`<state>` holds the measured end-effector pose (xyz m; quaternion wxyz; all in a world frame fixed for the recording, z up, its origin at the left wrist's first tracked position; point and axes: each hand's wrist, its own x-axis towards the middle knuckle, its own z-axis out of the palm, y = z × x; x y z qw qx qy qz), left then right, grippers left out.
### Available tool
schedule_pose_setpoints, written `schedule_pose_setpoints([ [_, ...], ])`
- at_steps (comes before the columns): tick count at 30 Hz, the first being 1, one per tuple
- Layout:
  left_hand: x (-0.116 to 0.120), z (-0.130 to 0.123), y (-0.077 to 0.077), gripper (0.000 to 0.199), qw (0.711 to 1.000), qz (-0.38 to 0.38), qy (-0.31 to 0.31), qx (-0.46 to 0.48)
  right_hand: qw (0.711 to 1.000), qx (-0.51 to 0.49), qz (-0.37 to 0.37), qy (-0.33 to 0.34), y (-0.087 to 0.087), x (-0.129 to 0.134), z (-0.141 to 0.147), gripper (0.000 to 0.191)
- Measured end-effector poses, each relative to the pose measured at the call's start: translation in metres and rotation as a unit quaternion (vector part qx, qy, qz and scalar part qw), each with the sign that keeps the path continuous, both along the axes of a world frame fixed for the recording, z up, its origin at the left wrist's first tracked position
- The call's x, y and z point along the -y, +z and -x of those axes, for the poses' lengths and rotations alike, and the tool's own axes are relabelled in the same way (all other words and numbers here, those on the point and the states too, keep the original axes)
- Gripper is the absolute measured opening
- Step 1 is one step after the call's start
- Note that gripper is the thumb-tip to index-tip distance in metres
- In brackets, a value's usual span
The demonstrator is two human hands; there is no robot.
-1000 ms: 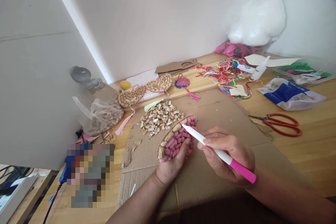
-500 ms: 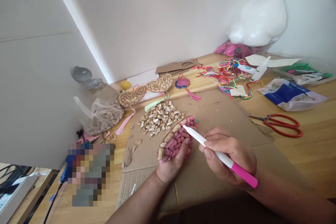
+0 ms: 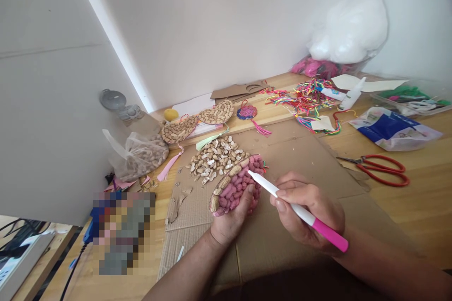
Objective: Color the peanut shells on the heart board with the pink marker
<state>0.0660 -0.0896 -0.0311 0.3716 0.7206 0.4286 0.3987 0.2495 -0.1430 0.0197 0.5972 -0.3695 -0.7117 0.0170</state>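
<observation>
A round disc covered in peanut shells (image 3: 233, 192) is tilted up in my left hand (image 3: 231, 221), whose thumb presses on its face. Most of the shells on it are pink; a row along the upper left rim is still tan. My right hand (image 3: 306, 209) grips a white marker (image 3: 264, 183) with a pink end, like a pen. The marker's tip is at the pink shells near the disc's top. Behind the disc lies a heap of loose peanut shells (image 3: 216, 157) on the cardboard sheet (image 3: 300, 150).
Red-handled scissors (image 3: 383, 169) lie at the right, near a blue-and-white pouch (image 3: 391, 129). Colourful strings (image 3: 312, 94) and a glue bottle (image 3: 353, 94) are at the back. Tasselled peanut-shell discs (image 3: 180, 129) and a bag of peanuts (image 3: 141, 153) stand at the left.
The disc has tipped slightly in my left hand. The marker's tip has shifted a little downward from the tan rim row onto the pink shells.
</observation>
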Motion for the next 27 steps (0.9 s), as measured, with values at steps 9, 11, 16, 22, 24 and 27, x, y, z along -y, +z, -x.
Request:
schedule_pose_setpoints([
  [9,0.000,-0.004,0.010,0.033,1.000,0.010,0.003,-0.002,1.000,0.016,-0.007,-0.008,0.000,0.000,-0.001,0.029],
  [11,-0.001,-0.005,0.011,0.033,1.000,0.008,0.011,0.005,1.000,0.014,-0.006,-0.010,-0.001,0.000,-0.001,0.031],
  [16,-0.002,-0.003,0.008,0.027,1.000,0.017,0.012,0.006,1.000,0.008,-0.010,0.004,0.000,-0.001,-0.001,0.031],
  [22,-0.001,-0.002,0.006,0.026,1.000,0.018,-0.008,0.002,1.000,0.011,-0.019,-0.014,0.002,0.000,0.001,0.032],
  [24,-0.002,-0.002,0.004,0.029,1.000,0.007,0.003,0.008,1.000,0.007,-0.021,-0.012,0.002,0.001,0.001,0.031],
  [27,-0.003,-0.002,0.002,0.035,1.000,-0.007,0.021,0.015,1.000,-0.006,-0.028,-0.003,0.002,0.001,0.000,0.033],
])
